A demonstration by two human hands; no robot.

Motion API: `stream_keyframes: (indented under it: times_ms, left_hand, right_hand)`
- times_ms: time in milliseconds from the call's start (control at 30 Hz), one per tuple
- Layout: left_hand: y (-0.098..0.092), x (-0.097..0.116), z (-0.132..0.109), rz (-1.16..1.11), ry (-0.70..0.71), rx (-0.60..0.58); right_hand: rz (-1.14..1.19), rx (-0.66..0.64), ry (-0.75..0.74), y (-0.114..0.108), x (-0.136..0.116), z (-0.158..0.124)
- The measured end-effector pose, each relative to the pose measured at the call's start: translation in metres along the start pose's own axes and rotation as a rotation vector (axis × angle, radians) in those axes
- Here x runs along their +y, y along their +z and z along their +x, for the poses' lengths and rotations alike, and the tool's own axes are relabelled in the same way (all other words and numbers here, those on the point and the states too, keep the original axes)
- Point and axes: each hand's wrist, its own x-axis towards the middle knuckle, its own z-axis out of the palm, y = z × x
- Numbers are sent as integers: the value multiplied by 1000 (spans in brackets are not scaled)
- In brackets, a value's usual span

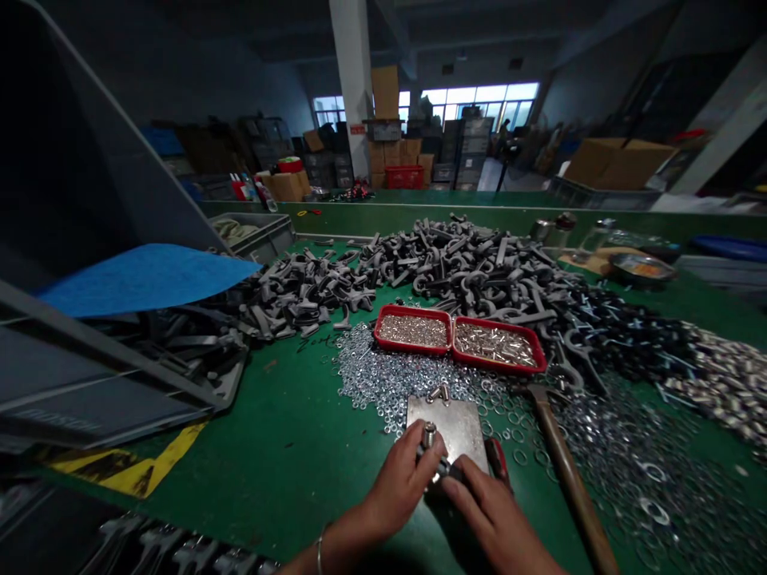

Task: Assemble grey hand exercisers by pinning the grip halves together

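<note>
My left hand (pixel 400 481) and my right hand (pixel 486 507) meet at the near edge of a small steel plate (pixel 454 423) on the green table. Both pinch a small dark metal part (pixel 442 468) with a shiny round bolt (pixel 429 434) standing up from it by my left thumb. Two loose bolts (pixel 439 392) lie at the plate's far edge. Two red trays (pixel 460 335) of small silver fasteners sit beyond the plate. A wooden-handled hammer (pixel 566 471) lies just right of my right hand.
A big heap of grey hooked castings (pixel 455 267) fills the far table. Silver washers (pixel 383 375) spread around the trays and to the right. A tipped grey crate (pixel 108 351) with a blue sheet (pixel 144 275) stands at left. Cartons and crates stand far behind.
</note>
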Motion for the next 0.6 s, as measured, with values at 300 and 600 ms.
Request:
stream_keyframes:
  times_ms: [300, 600]
  left_hand:
    - [8, -2, 2, 19, -25, 67]
    - [7, -4, 2, 85, 56, 12]
  right_hand:
    - [-23, 125, -128, -3, 5, 1]
    - [-36, 114, -81, 0, 2, 0]
